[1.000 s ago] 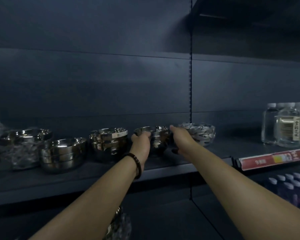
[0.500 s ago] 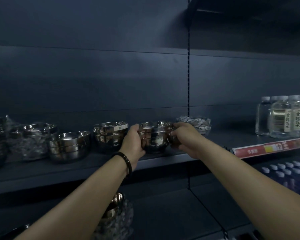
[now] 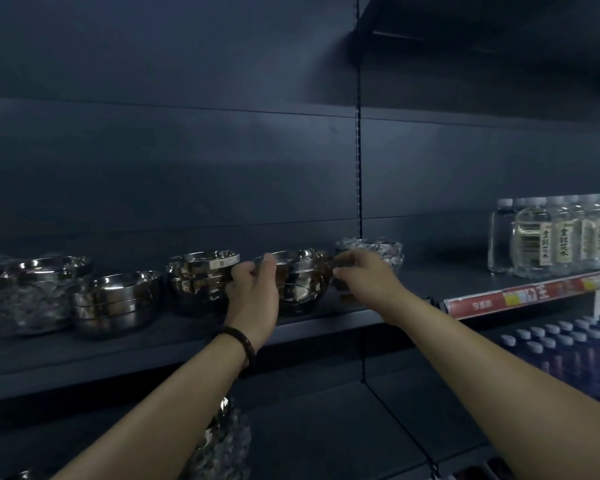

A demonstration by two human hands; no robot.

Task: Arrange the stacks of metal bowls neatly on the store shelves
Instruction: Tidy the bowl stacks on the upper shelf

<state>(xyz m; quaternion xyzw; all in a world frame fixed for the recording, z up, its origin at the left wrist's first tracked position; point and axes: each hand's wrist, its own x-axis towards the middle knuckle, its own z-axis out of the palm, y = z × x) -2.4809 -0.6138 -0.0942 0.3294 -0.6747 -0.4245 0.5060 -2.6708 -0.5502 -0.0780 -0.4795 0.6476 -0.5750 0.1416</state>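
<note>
Shelf: the dark metal shelf runs across the middle of the frame and carries everything named below.
Bottles: clear water bottles stand at the right edge, well apart from the bowls.
Row: three bowl stacks sit left of centre, namely a wrapped stack, a bare stack and a labelled stack (the spacing looks uneven).
Task stack: the centre bowl stack sits on the shelf near its front edge, between the labelled stack and a wrapped bowl behind it to the right.
Left hand: the left hand curls round the stack's left side, thumb at the rim.
Right hand: the right hand has its fingers bent onto the right rim.
Why: a two-sided grip probably keeps the nested bowls from sliding while the stack is lined up with the row.
Bracelet: a dark bracelet circles the left wrist.
</note>
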